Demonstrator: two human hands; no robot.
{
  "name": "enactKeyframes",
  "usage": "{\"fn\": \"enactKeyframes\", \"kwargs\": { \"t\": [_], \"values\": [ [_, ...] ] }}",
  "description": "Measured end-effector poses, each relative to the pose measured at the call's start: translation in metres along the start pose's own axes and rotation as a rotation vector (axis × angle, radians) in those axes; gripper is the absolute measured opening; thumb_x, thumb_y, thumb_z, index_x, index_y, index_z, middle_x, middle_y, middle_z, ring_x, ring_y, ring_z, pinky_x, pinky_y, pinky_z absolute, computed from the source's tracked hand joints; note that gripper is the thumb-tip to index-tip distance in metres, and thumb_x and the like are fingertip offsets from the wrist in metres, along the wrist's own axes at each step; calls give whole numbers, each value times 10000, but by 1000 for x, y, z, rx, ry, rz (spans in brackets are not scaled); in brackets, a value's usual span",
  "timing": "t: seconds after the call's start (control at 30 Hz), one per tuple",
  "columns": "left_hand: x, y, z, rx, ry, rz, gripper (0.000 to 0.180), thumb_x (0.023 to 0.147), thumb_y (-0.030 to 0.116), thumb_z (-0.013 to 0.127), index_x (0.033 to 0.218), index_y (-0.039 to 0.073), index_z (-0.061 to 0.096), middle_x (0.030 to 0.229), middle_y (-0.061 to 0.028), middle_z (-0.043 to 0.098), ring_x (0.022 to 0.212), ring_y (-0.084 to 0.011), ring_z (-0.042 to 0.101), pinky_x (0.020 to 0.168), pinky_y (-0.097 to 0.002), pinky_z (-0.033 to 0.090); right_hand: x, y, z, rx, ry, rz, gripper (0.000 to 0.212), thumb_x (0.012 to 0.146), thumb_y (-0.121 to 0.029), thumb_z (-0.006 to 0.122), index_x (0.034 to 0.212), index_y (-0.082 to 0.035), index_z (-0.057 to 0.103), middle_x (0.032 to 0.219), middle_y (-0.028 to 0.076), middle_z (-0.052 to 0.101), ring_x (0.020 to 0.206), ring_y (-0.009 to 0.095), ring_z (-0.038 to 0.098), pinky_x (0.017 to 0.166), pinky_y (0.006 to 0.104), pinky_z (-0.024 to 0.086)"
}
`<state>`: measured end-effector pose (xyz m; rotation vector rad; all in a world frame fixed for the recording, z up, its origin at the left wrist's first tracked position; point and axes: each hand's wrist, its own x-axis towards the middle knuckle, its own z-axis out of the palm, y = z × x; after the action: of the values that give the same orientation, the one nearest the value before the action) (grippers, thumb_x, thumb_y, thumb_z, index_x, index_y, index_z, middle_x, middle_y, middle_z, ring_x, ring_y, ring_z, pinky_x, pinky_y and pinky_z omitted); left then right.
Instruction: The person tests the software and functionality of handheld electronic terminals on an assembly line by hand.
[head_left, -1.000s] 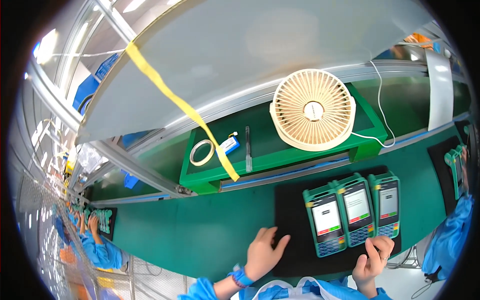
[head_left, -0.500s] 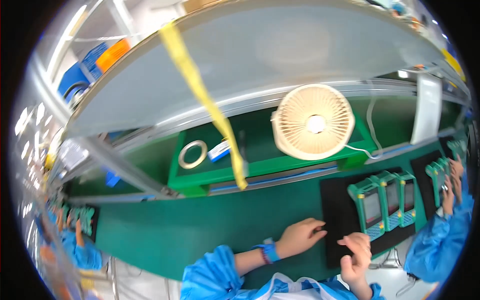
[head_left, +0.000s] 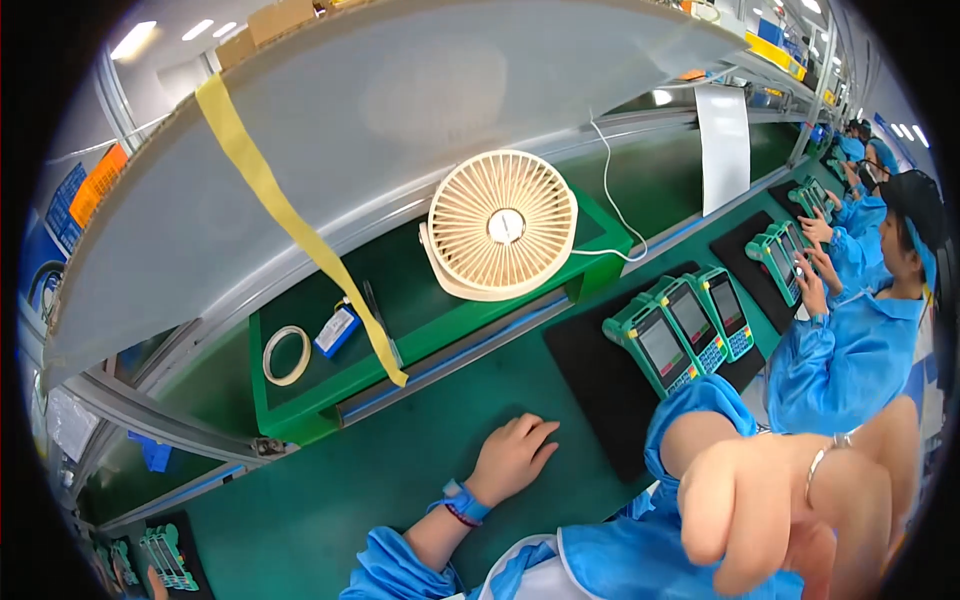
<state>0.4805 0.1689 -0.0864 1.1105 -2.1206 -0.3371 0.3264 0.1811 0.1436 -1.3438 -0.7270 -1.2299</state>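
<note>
My left hand (head_left: 512, 461) rests on the green bench mat (head_left: 420, 440), open, its fingers loosely stretched and nothing in them. A blue wrist band (head_left: 462, 500) circles that wrist. Large and close to the camera, my right hand (head_left: 775, 500) is raised at the lower right. Its fingers are loosely bent and partly apart, with a ring on one; I see nothing held. Behind it, three green handheld terminals (head_left: 692, 325) with screens and keypads stand in a row on a black pad (head_left: 590, 385). My left hand is apart from that pad.
A cream fan (head_left: 503, 225) stands on a green raised shelf (head_left: 440, 345), with a tape roll (head_left: 287, 355) and a blue-and-white small box (head_left: 337, 330). A yellow strip (head_left: 290, 215) hangs from the grey overhead shelf (head_left: 400, 110). At right, a co-worker (head_left: 850, 330) handles similar terminals.
My right hand has risen from beside the black pad to close before the camera. My left hand stays over the mat, its fingers straighter. The view has turned right.
</note>
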Motion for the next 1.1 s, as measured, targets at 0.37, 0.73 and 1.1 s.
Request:
{"fn": "enactKeyframes", "kwargs": {
  "t": [0.37, 0.73, 1.1],
  "values": [
    [-6, -1, -3, -52, -31, -39, 273, 754, 125, 671, 1012, 62, 608, 887, -66, 540, 772, -235, 569, 654, -326, 478, 11, 30, 15, -126, 210, 125, 275, 838, -123, 538, 1065, -168, 389, 885, -75, 611, 578, 215, 431, 541, 303, 300],
    [1, 0, -3, -110, -104, -99, 281, 753, 134, 672, 1022, 75, 618, 894, -62, 550, 787, -226, 565, 666, -316, 471, 44, 59, -15, -372, 427, 165, 279, 859, -145, 486, 1111, -178, 371, 859, -37, 582, 570, 236, 441, 536, 333, 323],
    [-4, -1, -6, -154, -82, -71, 253, 767, 117, 644, 1007, 52, 597, 894, -71, 515, 783, -224, 544, 672, -326, 464, 44, 67, 5, -438, 521, 252, 290, 881, -167, 435, 1158, -189, 354, 832, 0, 553, 562, 258, 451, 531, 363, 345]
  ]
}}
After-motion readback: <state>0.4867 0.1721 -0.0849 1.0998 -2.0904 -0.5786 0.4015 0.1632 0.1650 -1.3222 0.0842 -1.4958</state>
